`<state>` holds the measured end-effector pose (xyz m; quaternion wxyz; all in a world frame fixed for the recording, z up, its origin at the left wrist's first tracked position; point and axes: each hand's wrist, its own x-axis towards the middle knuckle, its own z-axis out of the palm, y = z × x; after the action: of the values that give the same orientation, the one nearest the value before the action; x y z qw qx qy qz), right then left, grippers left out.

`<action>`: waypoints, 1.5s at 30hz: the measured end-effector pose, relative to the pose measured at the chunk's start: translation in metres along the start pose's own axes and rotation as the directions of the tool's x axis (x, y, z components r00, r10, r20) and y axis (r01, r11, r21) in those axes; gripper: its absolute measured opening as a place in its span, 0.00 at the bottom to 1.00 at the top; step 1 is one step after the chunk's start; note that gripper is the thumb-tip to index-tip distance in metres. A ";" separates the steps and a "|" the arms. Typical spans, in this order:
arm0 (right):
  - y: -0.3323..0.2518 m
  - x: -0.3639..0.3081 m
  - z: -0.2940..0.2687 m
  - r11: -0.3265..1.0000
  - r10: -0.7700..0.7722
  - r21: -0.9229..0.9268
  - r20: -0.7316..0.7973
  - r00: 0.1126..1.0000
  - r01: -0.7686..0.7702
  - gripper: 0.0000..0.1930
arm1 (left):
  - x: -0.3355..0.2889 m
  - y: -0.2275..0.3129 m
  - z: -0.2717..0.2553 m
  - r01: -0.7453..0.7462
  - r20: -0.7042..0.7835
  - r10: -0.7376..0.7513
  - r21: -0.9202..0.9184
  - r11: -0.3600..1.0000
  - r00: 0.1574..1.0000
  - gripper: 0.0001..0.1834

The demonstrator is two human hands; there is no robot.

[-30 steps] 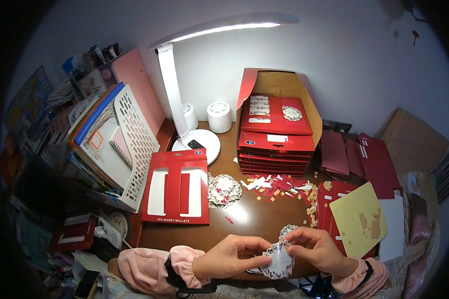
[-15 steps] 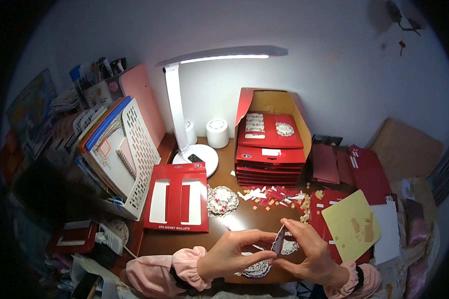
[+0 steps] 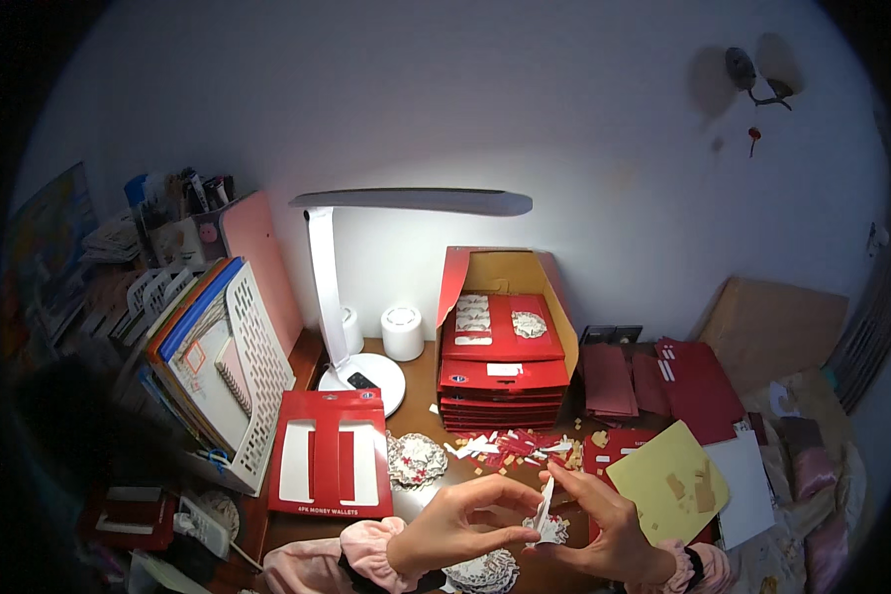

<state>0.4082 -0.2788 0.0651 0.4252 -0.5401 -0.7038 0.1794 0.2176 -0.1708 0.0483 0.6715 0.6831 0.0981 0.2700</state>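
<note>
Above the front of the desk, a small white paper cutout (image 3: 544,509) with a scalloped edge stands almost edge-on between my hands. My left hand (image 3: 465,523) holds it from the left with the fingertips and thumb. From the other side my right hand (image 3: 609,525) grips it, forefinger at its top edge. Below my left hand lies a pile of similar lacy paper cutouts (image 3: 483,572), partly cut off by the lower edge. Another pile of ornate cutouts (image 3: 418,461) with red details sits beside a red cardboard packet (image 3: 332,453) with white windows.
A white desk lamp (image 3: 324,287) stands behind. An open box (image 3: 453,287) holds stacked red packets. Red, white and yellow paper scraps (image 3: 510,447) litter the desk (image 3: 413,505). At right lies a yellow sheet (image 3: 671,480); at left stands a perforated white file holder (image 3: 257,366).
The view has tilted up, so the desk things sit lower in the picture. The cutout has turned from its darker side to a white one, still between both hands.
</note>
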 end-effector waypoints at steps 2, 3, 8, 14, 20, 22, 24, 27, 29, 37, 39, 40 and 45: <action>-0.001 0.002 -0.004 0.998 -0.006 -0.059 -0.026 1.000 0.004 0.43 | 0.000 0.001 0.000 -0.062 0.008 0.061 0.078 0.995 0.998 0.19; 0.002 0.003 -0.006 0.992 -0.037 -0.120 -0.022 0.999 0.034 0.43 | -0.001 -0.001 0.001 -0.094 0.004 0.094 0.142 0.985 0.996 0.18; 0.006 0.011 -0.003 0.934 -0.191 -0.322 -0.079 0.978 0.156 0.43 | 0.001 -0.003 0.008 -0.090 -0.078 0.124 0.344 0.935 0.989 0.15; 0.010 0.005 0.003 0.911 -0.135 -0.405 -0.121 0.983 0.076 0.42 | 0.003 -0.016 0.004 -0.157 -0.083 0.210 0.418 0.895 0.974 0.15; 0.014 0.006 0.004 0.951 -0.156 -0.290 -0.150 0.976 0.107 0.40 | 0.012 -0.015 0.000 0.028 -0.062 -0.026 0.028 0.999 0.998 0.14; 0.012 0.010 0.004 0.966 -0.060 -0.256 -0.126 0.990 0.026 0.41 | 0.013 -0.012 -0.002 0.037 -0.074 -0.033 0.054 0.998 0.997 0.14; 0.014 0.010 0.004 0.962 -0.074 -0.270 -0.127 0.989 0.037 0.40 | 0.015 -0.011 -0.005 0.041 -0.059 -0.039 0.032 0.999 0.998 0.14; 0.012 0.011 0.002 0.969 -0.065 -0.244 -0.132 0.989 0.031 0.40 | 0.016 -0.006 -0.009 -0.061 0.016 0.059 0.135 0.989 0.998 0.16; 0.013 0.013 -0.001 0.979 -0.031 -0.205 -0.133 0.991 0.003 0.40 | 0.018 -0.005 -0.010 -0.090 0.032 0.086 0.124 0.988 0.996 0.21; 0.022 0.013 -0.002 0.993 -0.022 -0.117 -0.049 0.999 0.016 0.40 | 0.021 -0.008 -0.013 0.000 0.045 -0.001 0.015 1.000 0.999 0.26; 0.022 0.014 -0.001 0.996 0.001 -0.091 -0.040 0.999 -0.005 0.41 | 0.020 -0.011 -0.016 0.017 0.055 -0.019 0.023 1.000 0.998 0.27; 0.022 0.015 0.000 0.997 0.016 -0.069 -0.029 0.999 -0.018 0.41 | 0.020 -0.012 -0.017 0.027 0.054 -0.028 0.020 0.999 0.998 0.27; 0.023 0.018 0.000 0.996 0.036 -0.081 0.000 0.999 -0.036 0.43 | 0.020 -0.008 -0.018 0.046 0.038 -0.047 0.026 0.999 0.998 0.25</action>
<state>0.4212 -0.2543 0.0563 0.3992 -0.5694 -0.7009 0.1587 0.2268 -0.1444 0.0445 0.6706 0.6942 0.1041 0.2399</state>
